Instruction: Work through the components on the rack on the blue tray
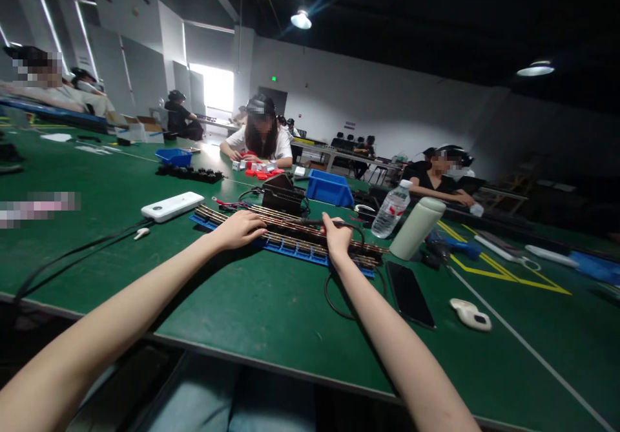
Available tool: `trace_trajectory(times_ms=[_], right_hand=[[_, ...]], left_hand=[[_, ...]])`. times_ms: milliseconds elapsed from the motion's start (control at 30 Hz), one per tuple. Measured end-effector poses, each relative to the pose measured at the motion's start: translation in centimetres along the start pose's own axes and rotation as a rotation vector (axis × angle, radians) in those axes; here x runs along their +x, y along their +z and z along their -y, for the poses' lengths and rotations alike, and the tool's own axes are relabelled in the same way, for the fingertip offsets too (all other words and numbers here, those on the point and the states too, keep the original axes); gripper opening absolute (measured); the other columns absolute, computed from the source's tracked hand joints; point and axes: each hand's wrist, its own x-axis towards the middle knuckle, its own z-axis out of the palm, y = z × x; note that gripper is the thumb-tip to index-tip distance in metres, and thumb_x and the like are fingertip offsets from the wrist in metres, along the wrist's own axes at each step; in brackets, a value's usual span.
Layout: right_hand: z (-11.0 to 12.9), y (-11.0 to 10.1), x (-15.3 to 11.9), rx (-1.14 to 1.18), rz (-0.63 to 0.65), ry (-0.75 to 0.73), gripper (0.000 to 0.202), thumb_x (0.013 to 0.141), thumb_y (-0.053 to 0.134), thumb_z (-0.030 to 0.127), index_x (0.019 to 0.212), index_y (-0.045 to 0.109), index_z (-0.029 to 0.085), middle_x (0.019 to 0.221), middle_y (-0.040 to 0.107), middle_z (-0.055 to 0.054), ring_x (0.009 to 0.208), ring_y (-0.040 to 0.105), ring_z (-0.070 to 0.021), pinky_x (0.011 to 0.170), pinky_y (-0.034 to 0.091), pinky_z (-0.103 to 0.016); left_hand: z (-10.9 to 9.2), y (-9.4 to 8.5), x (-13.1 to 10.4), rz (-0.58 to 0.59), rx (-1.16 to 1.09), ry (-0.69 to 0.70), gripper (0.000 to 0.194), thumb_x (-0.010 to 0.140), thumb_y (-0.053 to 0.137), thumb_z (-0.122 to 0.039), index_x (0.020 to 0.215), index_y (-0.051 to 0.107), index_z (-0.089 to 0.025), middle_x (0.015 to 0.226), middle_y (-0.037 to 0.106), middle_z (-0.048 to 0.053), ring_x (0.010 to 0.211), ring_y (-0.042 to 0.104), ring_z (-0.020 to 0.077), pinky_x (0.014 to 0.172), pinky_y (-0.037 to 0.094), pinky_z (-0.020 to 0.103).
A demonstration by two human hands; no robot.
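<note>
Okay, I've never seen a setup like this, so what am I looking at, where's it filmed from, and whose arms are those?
There's no robot here: those are a person's bare arms, filmed by a camera worn on that person's head, looking forward and down. It's the only view. The left hand lies on long, thin strips set over a blue rack; I can't tell whether it grips them. The right hand appears to hold a slim dark tool above the strips. Around them on the green table are a blue bin, a water bottle, a pale flask and a phone. Other people sit farther back.
</note>
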Motion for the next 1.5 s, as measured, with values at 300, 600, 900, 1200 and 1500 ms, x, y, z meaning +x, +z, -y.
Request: trace_trajectory(times_ms=[300, 600, 900, 1200, 1500], right_hand=[[0.4, 1.4, -1.5, -0.036, -0.149, 0.039, 0.060, 0.077, 0.077, 0.074, 0.049, 0.053, 0.026, 0.047, 0.060, -0.002, 0.048, 0.057, -0.0199, 0.060, 0.046, -0.034], [-0.4, 2.3, -3.0, -0.040, -0.323, 0.123, 0.051, 0.084, 0.073, 0.056, 0.050, 0.048, 0.028, 0.046, 0.057, 0.001, 0.051, 0.055, -0.0191, 0.062, 0.043, -0.032], [0.2, 2.0, -3.6, -0.047, -0.274, -0.030, 0.062, 0.083, 0.069, 0.079, 0.054, 0.054, 0.026, 0.048, 0.055, 0.001, 0.052, 0.058, -0.0183, 0.064, 0.048, -0.032], [0.9, 2.1, -3.2, -0.004, -0.225, -0.058, 0.066, 0.081, 0.068, 0.085, 0.057, 0.060, 0.024, 0.049, 0.059, -0.001, 0.053, 0.061, -0.0192, 0.064, 0.050, -0.032], [2.0, 2.5, -3.3, 0.067, -0.181, -0.007, 0.056, 0.083, 0.072, 0.075, 0.070, 0.073, 0.020, 0.047, 0.055, 0.001, 0.052, 0.060, -0.0175, 0.061, 0.050, -0.030]], left_hand=[[-0.5, 0.2, -1.1, 0.035, 0.075, 0.065, 0.038, 0.112, 0.050, -0.045, 0.120, 0.078, -0.021, 0.120, 0.079, 0.011, 0.115, 0.071, 0.0283, 0.106, 0.053, 0.046], [-1.0, 0.6, -0.9, 0.021, 0.068, 0.060, 0.033, 0.109, 0.057, -0.041, 0.123, 0.077, -0.020, 0.126, 0.078, 0.013, 0.120, 0.072, 0.0302, 0.110, 0.055, 0.048], [-1.4, 1.7, -0.9, -0.016, -0.008, 0.026, 0.032, 0.106, 0.061, -0.039, 0.126, 0.075, -0.020, 0.131, 0.076, 0.015, 0.125, 0.070, 0.0317, 0.111, 0.056, 0.049], [-1.2, 1.0, -2.0, -0.049, -0.001, 0.020, 0.038, 0.106, 0.056, -0.042, 0.131, 0.072, -0.018, 0.134, 0.075, 0.017, 0.127, 0.070, 0.0342, 0.113, 0.056, 0.054], [-0.3, 1.1, -2.2, -0.074, 0.045, -0.008, 0.041, 0.106, 0.054, -0.046, 0.131, 0.072, -0.019, 0.136, 0.073, 0.018, 0.128, 0.068, 0.0350, 0.112, 0.055, 0.054]])
